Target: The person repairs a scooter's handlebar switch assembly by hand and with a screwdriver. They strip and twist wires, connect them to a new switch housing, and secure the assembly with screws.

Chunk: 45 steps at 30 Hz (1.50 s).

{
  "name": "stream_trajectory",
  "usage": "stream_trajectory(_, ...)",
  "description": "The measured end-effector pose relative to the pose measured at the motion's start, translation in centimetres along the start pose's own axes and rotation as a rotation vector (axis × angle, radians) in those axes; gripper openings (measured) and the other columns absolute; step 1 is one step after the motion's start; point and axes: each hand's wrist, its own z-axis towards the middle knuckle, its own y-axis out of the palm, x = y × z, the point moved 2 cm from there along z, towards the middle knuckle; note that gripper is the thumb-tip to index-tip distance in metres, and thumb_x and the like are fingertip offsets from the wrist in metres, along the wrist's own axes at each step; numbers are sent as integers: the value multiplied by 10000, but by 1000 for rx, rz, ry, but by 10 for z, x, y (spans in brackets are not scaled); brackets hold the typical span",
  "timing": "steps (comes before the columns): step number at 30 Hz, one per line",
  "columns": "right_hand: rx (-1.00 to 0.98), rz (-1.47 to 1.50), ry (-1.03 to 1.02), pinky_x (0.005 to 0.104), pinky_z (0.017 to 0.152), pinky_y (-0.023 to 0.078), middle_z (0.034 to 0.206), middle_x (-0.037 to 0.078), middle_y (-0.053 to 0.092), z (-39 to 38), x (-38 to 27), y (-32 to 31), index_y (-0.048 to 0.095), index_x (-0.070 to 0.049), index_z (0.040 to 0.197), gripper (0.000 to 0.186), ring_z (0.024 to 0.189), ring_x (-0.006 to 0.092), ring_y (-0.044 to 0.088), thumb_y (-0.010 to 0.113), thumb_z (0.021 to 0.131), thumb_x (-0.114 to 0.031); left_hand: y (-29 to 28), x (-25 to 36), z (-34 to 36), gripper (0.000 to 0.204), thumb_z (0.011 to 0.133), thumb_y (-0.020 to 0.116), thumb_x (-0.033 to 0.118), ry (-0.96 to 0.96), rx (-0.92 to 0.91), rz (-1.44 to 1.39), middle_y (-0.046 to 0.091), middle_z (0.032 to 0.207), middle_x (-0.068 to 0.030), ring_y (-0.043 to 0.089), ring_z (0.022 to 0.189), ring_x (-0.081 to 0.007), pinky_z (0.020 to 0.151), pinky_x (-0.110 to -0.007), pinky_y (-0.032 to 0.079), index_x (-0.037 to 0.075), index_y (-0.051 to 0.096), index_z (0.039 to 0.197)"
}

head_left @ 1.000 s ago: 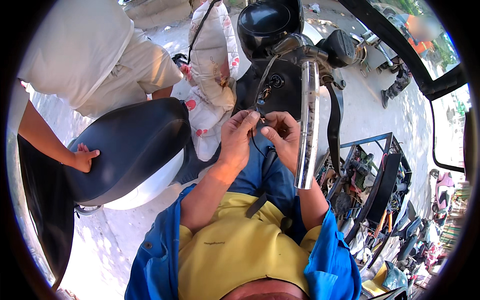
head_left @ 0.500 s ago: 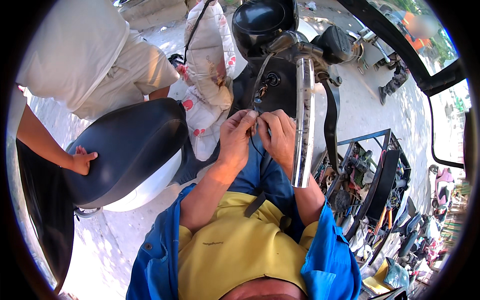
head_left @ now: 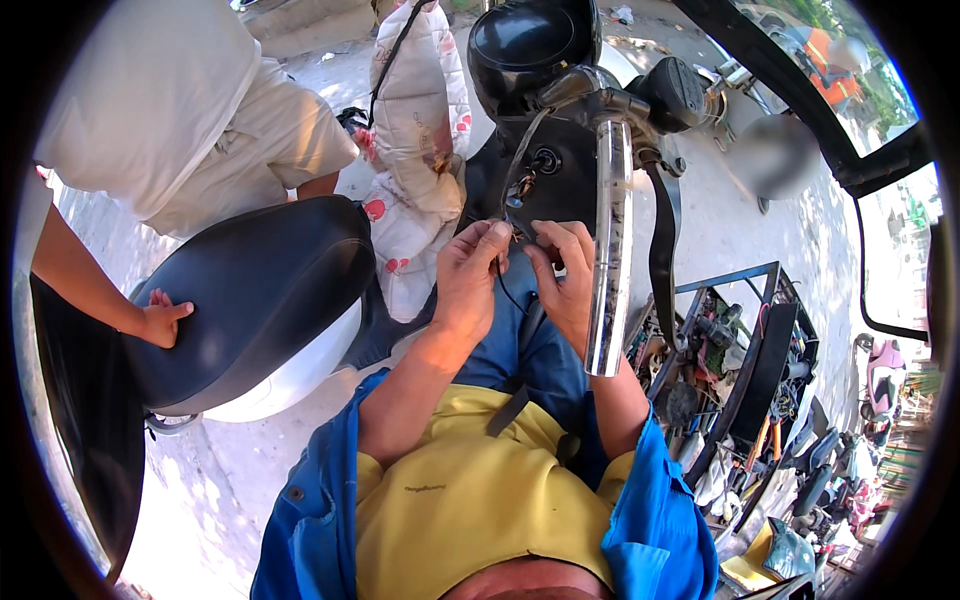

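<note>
My left hand [head_left: 468, 275] pinches a thin black wire [head_left: 511, 292] between thumb and forefinger, just below the handlebar of a scooter. Fine copper-coloured strands [head_left: 518, 236] show at its fingertips, and the wire's lower part hangs in a loop toward my knees. My right hand [head_left: 568, 275] is a little to the right, its fingers curled and thumb close to the forefinger; anything between them is too small to make out. Right beside it stands the shiny handlebar grip [head_left: 608, 250]. Ahead of both hands, a key [head_left: 524, 185] hangs at the ignition lock [head_left: 546, 160] in the black front panel.
A black brake lever [head_left: 662, 250] hangs right of the grip. At left is the black seat [head_left: 270, 290], with another person's hand [head_left: 168, 318] resting on it. A quilted cover [head_left: 415, 130] drapes the far side. To the right stands a metal rack [head_left: 740, 340] of tools and parts.
My right hand has drawn slightly right, away from the left fingertips, uncovering the copper-coloured strands. My left hand stays almost where it was, still on the wire.
</note>
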Motion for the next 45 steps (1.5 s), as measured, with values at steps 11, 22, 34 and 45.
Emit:
stream_trajectory(11,-84,-195,-322,350,660,579,791,67,626,26,-19,-5,711,-79,1060,190,698,241,670,744,875,-64,4,-1,-4,126,1040,712,147,-26,-14,-38,628,848,21,496,731,-60,676,-229,394,31,711,991)
stream_trajectory(22,-200,764,665,241,580,452,793,46,660,3,-8,0,722,22,1027,260,681,95,573,805,971,-218,-2,-5,-2,124,1034,720,158,-15,-14,12,617,829,38,489,725,-52,681,-232,399,37,719,1009)
stream_trajectory(34,-133,-345,-481,364,724,595,954,67,709,25,-17,-13,698,-90,1105,289,823,273,708,792,833,-64,-6,-3,-3,149,1058,690,157,-36,-62,1,614,853,-11,543,772,-103,734,-259,442,8,684,1053)
stream_trajectory(45,-58,1083,927,252,556,390,770,4,608,3,-16,15,692,-4,997,195,622,70,486,703,1032,-196,10,7,-9,151,1055,691,163,-114,-86,-35,614,811,28,499,721,-60,668,-226,396,17,710,1023)
